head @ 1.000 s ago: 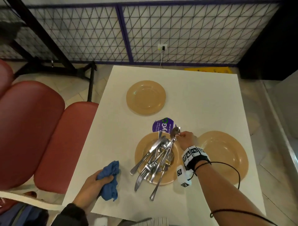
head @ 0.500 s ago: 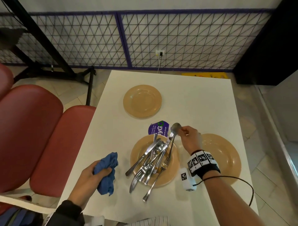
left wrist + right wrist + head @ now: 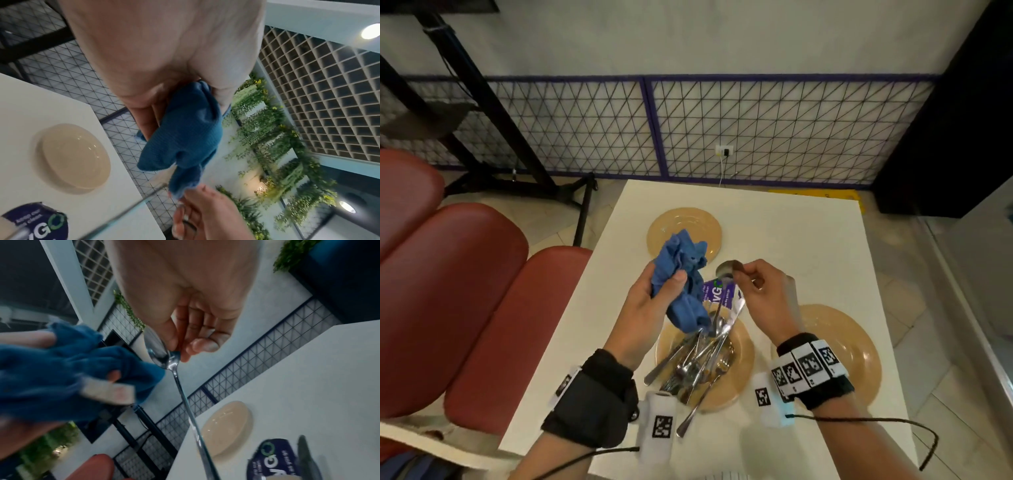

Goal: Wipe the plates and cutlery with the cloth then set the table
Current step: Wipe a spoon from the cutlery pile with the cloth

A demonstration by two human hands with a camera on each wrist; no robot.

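Observation:
My left hand (image 3: 650, 301) grips a crumpled blue cloth (image 3: 683, 274) (image 3: 185, 136) (image 3: 61, 369), raised above the white table (image 3: 808, 246). My right hand (image 3: 760, 291) pinches a long steel spoon (image 3: 726, 269) (image 3: 162, 353) by its bowl, handle hanging down, just right of the cloth. Below them a tan plate (image 3: 739, 359) holds a pile of several forks, knives and spoons (image 3: 695, 359). An empty tan plate (image 3: 859, 349) lies to its right. A third tan plate (image 3: 688, 222) (image 3: 72, 162) (image 3: 228, 426) sits farther back.
A purple round sticker (image 3: 717, 291) (image 3: 273, 464) lies on the table between the plates. Red padded seats (image 3: 465, 291) flank the table's left side. A wire mesh fence (image 3: 756, 130) with a wall socket stands behind the table.
My left hand lifted the blue cloth off the table up toward the spoon. My right hand raised the spoon clear of the cutlery pile. The head camera tilted up.

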